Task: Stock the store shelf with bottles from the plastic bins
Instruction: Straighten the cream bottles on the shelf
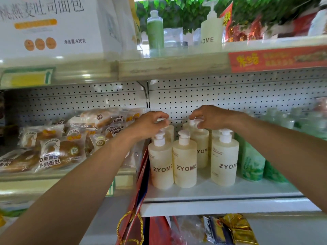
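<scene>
Several pale yellow ZYOME pump bottles stand on the white middle shelf (221,191). Three are in the front row: one at the left (160,167), one beside it (184,165), one at the right (224,163). My left hand (150,123) grips the white pump head of a back-row bottle (169,132) behind the front left one. My right hand (210,117) pinches the pump head of another back-row bottle (200,147). Both back bottles stand upright on the shelf. No plastic bin is in view.
Green bottles (251,163) fill the shelf to the right. Packaged bread (58,147) lies on the neighbouring shelf at left. The upper shelf (173,66) holds a green bottle (155,30), a ZYOME bottle (211,29) and a bread carton (49,25). A red gift bag (139,200) hangs below.
</scene>
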`<action>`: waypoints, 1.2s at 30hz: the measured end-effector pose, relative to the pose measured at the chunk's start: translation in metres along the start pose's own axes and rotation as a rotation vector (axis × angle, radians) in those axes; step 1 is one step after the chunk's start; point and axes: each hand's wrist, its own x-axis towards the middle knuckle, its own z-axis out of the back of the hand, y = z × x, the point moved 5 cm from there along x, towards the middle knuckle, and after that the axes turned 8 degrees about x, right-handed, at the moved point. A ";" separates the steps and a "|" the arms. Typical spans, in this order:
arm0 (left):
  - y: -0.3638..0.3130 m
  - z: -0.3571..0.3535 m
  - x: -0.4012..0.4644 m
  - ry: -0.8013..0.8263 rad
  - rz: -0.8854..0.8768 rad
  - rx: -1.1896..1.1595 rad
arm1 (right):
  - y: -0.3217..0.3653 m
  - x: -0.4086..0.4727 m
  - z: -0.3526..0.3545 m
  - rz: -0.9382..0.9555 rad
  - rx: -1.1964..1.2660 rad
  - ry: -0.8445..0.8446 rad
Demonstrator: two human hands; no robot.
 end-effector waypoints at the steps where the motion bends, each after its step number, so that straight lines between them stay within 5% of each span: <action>1: 0.001 0.000 0.005 0.001 0.009 0.031 | -0.003 0.003 -0.003 -0.001 -0.028 0.022; 12: 0.013 -0.003 0.014 0.069 0.067 0.104 | -0.020 0.030 -0.011 0.022 0.072 -0.108; 33: 0.013 -0.001 0.014 0.083 0.033 0.117 | 0.020 0.046 -0.024 0.053 0.318 0.006; 36: 0.016 0.001 0.018 0.079 0.024 0.078 | 0.013 0.051 -0.007 0.081 0.272 -0.119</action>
